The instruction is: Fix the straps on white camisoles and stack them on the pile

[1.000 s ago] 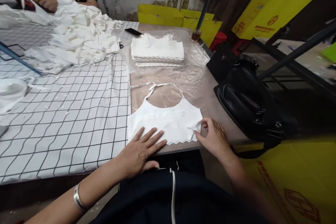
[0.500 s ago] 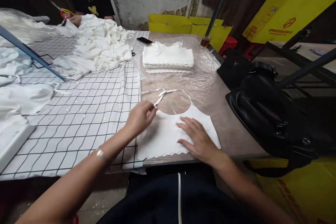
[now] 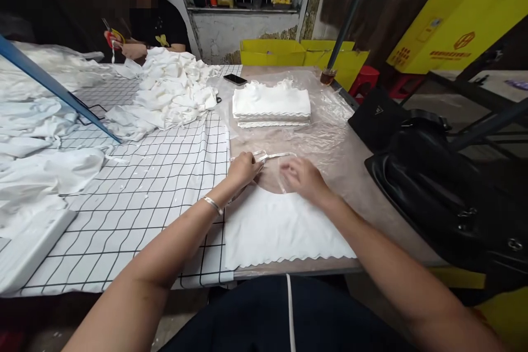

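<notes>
Left fingers: we see the left hand (image 3: 243,169) closed around the thin strap (image 3: 272,155) of the white halter top (image 3: 284,225), pinching it near the neckline.
Right fingers: the right hand (image 3: 303,177) lies over the top's upper edge, fingers curled; we cannot tell whether they grip the strap or only press on it.
Halter top: it lies flat on the table (image 3: 355,176), scalloped hem toward us, straps pointing away, partly on a clear plastic sheet (image 3: 325,121).
Left wrist: we see a silver bangle (image 3: 213,204) on it.
Left of the top: a white cloth with a black grid (image 3: 144,187) covers that part of the table, its edge touching the top's left side.
Beyond the hands: a neat stack of folded white tops (image 3: 271,105) sits on the plastic, with a phone (image 3: 235,79) behind it and a loose heap of white pieces (image 3: 173,91) to its left.
Right edge: a black bag (image 3: 445,187) rests at the table's side.
Far side: another person's hand (image 3: 132,50) is holding scissors (image 3: 113,37).
</notes>
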The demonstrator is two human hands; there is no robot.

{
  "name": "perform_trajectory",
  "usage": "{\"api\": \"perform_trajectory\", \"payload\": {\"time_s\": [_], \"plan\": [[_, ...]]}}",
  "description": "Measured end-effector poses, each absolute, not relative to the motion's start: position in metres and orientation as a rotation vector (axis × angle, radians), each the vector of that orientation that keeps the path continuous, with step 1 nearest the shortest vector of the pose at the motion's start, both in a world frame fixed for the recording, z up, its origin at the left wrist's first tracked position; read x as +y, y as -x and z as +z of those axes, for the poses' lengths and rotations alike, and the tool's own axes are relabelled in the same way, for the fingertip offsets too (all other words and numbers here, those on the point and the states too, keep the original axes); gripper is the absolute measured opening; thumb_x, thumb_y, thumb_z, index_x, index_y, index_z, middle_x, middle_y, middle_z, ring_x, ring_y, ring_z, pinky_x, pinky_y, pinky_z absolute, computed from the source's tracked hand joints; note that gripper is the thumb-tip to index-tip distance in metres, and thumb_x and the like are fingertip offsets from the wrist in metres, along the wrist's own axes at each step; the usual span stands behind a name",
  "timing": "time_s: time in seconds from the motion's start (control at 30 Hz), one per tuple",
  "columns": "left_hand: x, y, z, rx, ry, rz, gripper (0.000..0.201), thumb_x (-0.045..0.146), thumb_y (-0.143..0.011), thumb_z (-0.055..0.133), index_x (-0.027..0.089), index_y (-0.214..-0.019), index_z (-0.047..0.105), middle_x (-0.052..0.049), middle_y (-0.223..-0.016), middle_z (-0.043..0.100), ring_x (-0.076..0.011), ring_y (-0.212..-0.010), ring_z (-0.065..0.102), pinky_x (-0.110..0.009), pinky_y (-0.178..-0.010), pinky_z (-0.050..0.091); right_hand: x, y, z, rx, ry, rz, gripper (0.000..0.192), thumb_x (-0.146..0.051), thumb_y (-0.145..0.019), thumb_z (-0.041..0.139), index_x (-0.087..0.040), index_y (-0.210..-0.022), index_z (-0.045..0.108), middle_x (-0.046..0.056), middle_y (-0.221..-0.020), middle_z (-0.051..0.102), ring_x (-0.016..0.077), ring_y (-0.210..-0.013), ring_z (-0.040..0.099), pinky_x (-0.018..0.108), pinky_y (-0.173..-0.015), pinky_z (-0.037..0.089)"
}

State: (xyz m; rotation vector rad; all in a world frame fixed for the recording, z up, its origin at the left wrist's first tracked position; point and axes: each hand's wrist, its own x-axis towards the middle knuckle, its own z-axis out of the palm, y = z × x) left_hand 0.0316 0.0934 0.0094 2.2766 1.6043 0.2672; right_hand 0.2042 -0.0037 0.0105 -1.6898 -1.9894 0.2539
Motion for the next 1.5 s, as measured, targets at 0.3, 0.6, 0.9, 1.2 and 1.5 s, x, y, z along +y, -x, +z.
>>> {"api": "perform_trajectory", "payload": {"time_s": [0.3, 0.6, 0.9, 1.2, 1.5], "plan": [[0.107, -0.045, 0.003, 1.496, -1.901, 0.416, 0.012, 0.019, -0.078, 0.067, 0.018, -0.077, 0.055, -0.011, -0.087, 0.071, -0.0257, -0.089, 0.068, -0.034, -0.077, 0.051, 0.108, -0.225, 0.028, -1.808, 2.104, 0.279, 0.025, -0.026, -0.088, 0.055, -0.022, -0.111, 0.065, 0.008, -0.099, 0.069, 0.0239, -0.096, 0.06, 0.038, -0.087, 0.045], [0.156, -0.049, 0.024, 0.919, -0.787, 0.695, 0.012, 0.005, -0.083, 0.061, 0.014, -0.091, 0.061, -0.008, -0.082, 0.071, -0.0135, -0.072, 0.07, -0.027, -0.076, 0.059, -0.024, -0.181, -0.02, -2.485, 1.527, 0.448, 0.063, -0.053, -0.094, 0.046, -0.026, -0.15, 0.036, 0.007, -0.157, 0.033, 0.0273, -0.147, 0.024, 0.05, -0.119, 0.021], [0.184, -0.04, 0.102, 0.87, -0.918, 1.045, 0.054, 0.004, -0.092, 0.044, 0.007, -0.144, 0.032, -0.018, -0.115, 0.068, -0.0185, -0.089, 0.072, -0.034, -0.083, 0.059, -0.03, -0.178, -0.018, -2.468, 1.556, 0.597, 0.061, -0.05, -0.095, 0.046, -0.024, -0.149, 0.037, 0.007, -0.157, 0.029, 0.0266, -0.148, 0.017, 0.053, -0.12, 0.014], [0.073, -0.012, 0.086, 0.56, -1.873, 0.786, 0.032, 0.0, -0.078, 0.056, 0.016, -0.097, 0.076, -0.006, -0.109, 0.074, -0.0203, -0.111, 0.066, -0.036, -0.104, 0.047, -0.024, -0.192, 0.03, -1.149, 1.207, 1.316, 0.039, -0.052, -0.08, 0.065, -0.023, -0.105, 0.069, 0.007, -0.111, 0.069, 0.018, -0.09, 0.062, 0.035, -0.082, 0.05], [0.056, -0.011, 0.07, 0.601, -1.921, 0.668, 0.037, 0.004, -0.077, 0.052, 0.017, -0.104, 0.075, -0.006, -0.119, 0.071, -0.0221, -0.115, 0.064, -0.036, -0.1, 0.051, -0.027, -0.175, 0.06, -1.142, 1.09, 1.579, 0.038, -0.05, -0.061, 0.084, -0.016, -0.07, 0.068, -0.001, -0.066, 0.053, 0.0084, -0.058, 0.041, 0.024, -0.055, 0.034]]}}
